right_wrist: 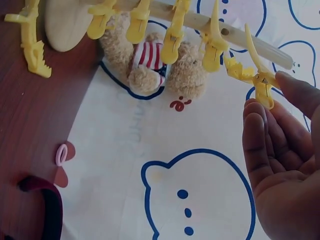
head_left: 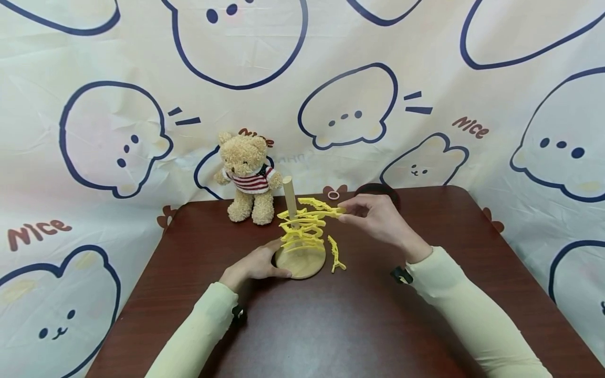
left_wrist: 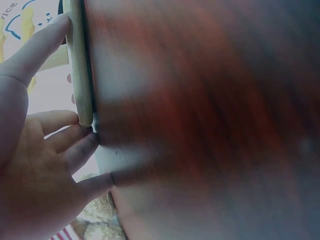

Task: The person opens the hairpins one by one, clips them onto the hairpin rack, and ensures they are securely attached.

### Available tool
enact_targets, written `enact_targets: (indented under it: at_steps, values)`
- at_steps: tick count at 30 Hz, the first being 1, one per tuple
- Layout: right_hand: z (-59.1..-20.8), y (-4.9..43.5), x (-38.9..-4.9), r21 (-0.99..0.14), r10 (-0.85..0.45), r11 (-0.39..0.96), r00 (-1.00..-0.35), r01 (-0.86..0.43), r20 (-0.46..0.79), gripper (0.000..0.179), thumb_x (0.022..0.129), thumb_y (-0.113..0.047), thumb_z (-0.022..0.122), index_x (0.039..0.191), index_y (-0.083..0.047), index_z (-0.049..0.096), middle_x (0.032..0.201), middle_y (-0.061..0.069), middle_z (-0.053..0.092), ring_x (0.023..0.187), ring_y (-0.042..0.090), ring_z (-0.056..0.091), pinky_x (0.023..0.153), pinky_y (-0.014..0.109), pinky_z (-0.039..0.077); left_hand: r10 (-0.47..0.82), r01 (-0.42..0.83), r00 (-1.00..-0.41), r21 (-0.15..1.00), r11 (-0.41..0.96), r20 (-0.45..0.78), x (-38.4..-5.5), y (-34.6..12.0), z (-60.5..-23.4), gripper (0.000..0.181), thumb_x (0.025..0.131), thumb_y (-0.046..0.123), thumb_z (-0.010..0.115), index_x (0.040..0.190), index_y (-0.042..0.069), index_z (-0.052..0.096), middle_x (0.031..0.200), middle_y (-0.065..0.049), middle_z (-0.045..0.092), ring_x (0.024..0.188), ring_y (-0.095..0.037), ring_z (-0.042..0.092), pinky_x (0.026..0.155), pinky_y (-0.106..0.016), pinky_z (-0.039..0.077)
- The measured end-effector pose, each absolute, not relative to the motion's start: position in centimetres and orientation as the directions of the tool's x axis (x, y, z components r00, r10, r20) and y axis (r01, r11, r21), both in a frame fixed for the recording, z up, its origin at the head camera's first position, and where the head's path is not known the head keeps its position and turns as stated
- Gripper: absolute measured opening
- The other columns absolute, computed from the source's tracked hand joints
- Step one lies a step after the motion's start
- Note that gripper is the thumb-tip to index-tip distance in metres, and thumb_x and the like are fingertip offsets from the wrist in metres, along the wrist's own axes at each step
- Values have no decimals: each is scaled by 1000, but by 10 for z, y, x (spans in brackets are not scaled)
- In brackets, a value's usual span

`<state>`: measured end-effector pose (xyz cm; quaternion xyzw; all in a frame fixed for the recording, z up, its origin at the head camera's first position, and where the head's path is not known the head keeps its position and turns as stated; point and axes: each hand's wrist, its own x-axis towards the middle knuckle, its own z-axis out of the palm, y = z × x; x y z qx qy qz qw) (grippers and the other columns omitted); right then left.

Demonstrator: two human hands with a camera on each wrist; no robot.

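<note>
A wooden stand has a round base (head_left: 302,264) and an upright post (head_left: 289,193). Several yellow hair clips (head_left: 304,231) sit one above another on the post. My left hand (head_left: 257,262) holds the base at its left side; its thumb (left_wrist: 47,42) lies against the disc and the fingertips are at the rim. Between thumb and fingers, my right hand (head_left: 378,218) pinches the handles of another yellow hair clip (right_wrist: 262,80), its toothed jaws spread near the post's upper part. One more yellow clip (head_left: 334,254) lies on the table right of the base.
A teddy bear (head_left: 248,178) in a striped shirt stands behind the stand. At the table's back edge are a small pink ring (head_left: 333,195) and a dark band (right_wrist: 47,200), partly hidden by my right hand in the head view. A printed cloth (head_left: 264,115) hangs behind.
</note>
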<state>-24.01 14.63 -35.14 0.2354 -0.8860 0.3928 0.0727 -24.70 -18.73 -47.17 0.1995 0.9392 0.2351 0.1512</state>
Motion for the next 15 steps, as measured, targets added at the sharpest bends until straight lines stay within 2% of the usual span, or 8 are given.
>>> enact_targets:
  at_steps: [8,15]
  values:
    - [-351,131,-243,-646,-393,568,-858,-509,331,23,85,-30,81,106,-24,78,88,-10,72,75,14,59,64,29,51,451,311,-873,500,808,-185,-246,-187,-474,99,80,51,80,157,11,32,162,-13,32,149,-31,33,119,-48,32]
    - [-350,122,-247,-651,-421,536,-838,-538,347,22,85,-28,81,106,-23,78,91,-10,75,77,12,61,68,28,54,453,314,-873,502,806,-181,-247,-187,-473,99,80,51,81,157,13,32,163,-11,32,149,-30,33,120,-48,32]
